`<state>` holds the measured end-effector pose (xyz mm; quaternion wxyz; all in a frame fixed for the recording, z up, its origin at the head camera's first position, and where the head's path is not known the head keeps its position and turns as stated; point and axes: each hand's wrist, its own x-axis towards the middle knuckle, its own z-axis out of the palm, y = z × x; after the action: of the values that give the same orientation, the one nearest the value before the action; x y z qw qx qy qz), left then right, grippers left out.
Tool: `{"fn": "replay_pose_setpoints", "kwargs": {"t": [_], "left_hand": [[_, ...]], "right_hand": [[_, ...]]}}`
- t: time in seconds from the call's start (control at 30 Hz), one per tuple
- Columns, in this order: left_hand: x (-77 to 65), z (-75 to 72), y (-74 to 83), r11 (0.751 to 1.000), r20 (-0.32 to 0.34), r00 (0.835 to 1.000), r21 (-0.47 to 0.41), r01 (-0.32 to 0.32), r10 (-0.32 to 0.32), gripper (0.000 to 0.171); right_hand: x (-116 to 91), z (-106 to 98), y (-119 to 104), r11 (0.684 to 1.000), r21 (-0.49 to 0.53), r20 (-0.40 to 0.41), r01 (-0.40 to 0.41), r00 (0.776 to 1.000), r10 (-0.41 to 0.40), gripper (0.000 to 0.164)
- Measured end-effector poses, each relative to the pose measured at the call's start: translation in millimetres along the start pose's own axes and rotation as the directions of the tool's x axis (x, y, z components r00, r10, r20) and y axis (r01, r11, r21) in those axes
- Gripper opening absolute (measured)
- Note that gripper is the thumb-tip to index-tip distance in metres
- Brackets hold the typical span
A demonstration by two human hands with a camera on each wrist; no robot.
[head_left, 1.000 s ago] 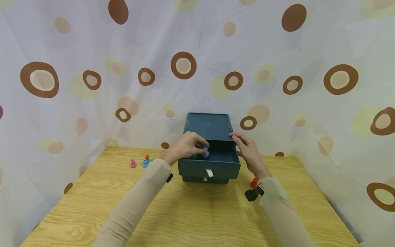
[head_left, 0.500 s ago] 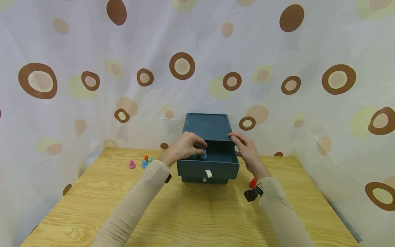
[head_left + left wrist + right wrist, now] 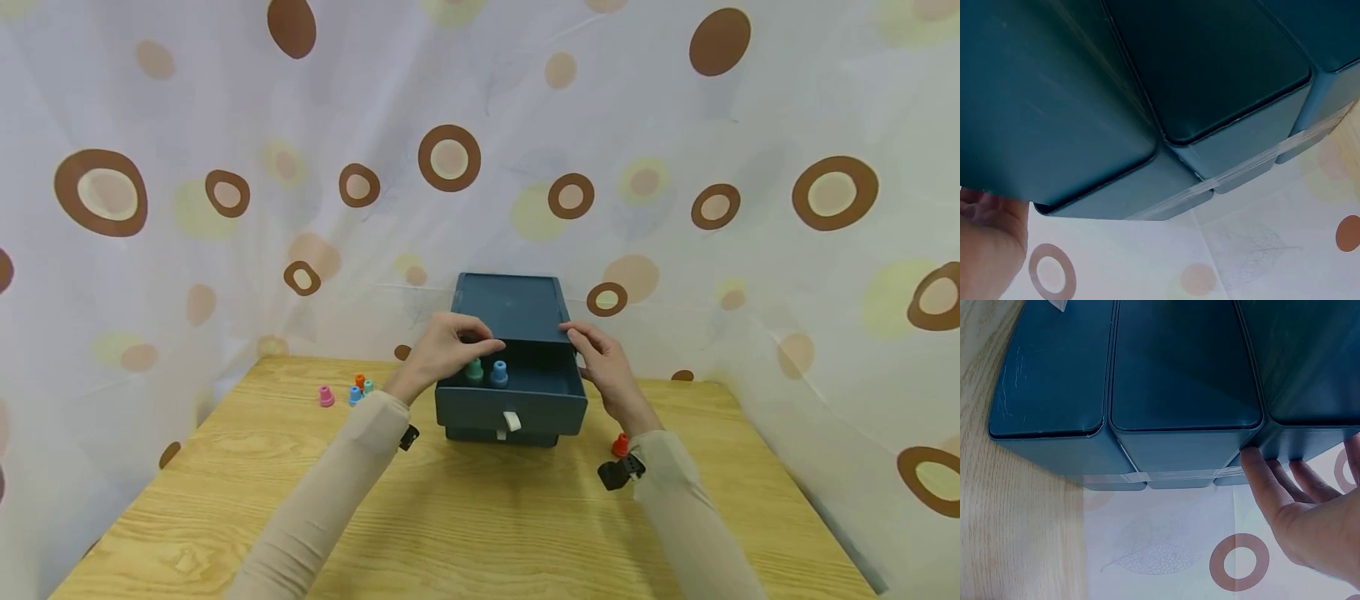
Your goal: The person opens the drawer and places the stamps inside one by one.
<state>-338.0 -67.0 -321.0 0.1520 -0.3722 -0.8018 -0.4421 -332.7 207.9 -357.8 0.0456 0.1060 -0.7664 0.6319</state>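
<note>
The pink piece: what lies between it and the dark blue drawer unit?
In the head view, an orange piece, a blue piece and a mint piece stand there, then the left sleeve crosses.

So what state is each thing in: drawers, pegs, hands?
Top drawer: open
Bottom drawer: looks shut
Green peg: upright in top drawer
Blue peg: upright beside it
Pink peg: upright
Orange peg: upright
Second blue peg: upright
Teal peg: upright
Red peg: upright
Left hand: nothing visibly held
Right hand: touching cabinet

Blue peg [image 3: 499, 374]: upright | green peg [image 3: 474, 372]: upright, beside it | both inside open dark-blue drawer [image 3: 468, 408]
</note>
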Motion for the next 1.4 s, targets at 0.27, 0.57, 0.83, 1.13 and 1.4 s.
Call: {"fn": "replay_pose_setpoints", "kwargs": {"t": [0.27, 0.57, 0.83, 1.13, 1.4], "left_hand": [[-7.8, -3.0, -6.5, 0.999, -0.123, 0.992, -0.046, 0.002, -0.007, 0.027], [-18.4, -14.4, -12.8, 0.998, -0.266, 0.963, -0.060, 0.024, -0.039, 0.031], [-32.8, -26.4, -22.9, 0.998, -0.355, 0.933, -0.031, 0.050, -0.057, 0.037], [-65.4, -44.9, -18.6, 0.975, -0.325, 0.923, -0.150, 0.165, -0.206, 0.038], [-83.1, -56.5, -27.7, 0.957, -0.349, 0.894, -0.171, 0.234, -0.281, 0.032]], "right_hand": [[0, 0, 1, 1.000, 0.005, 0.003, 0.005, 1.000, -0.005, 0.053], [-1, -1, 1, 1.000, 0.000, -0.002, 0.006, 1.000, -0.006, 0.051], [0, -2, 0, 1.000, 0.004, -0.007, 0.003, 1.000, -0.003, 0.050], [4, 5, 0, 1.000, -0.002, 0.002, -0.011, 1.000, 0.011, 0.050], [2, 0, 1, 1.000, -0.011, -0.003, -0.005, 1.000, 0.005, 0.052]]}}
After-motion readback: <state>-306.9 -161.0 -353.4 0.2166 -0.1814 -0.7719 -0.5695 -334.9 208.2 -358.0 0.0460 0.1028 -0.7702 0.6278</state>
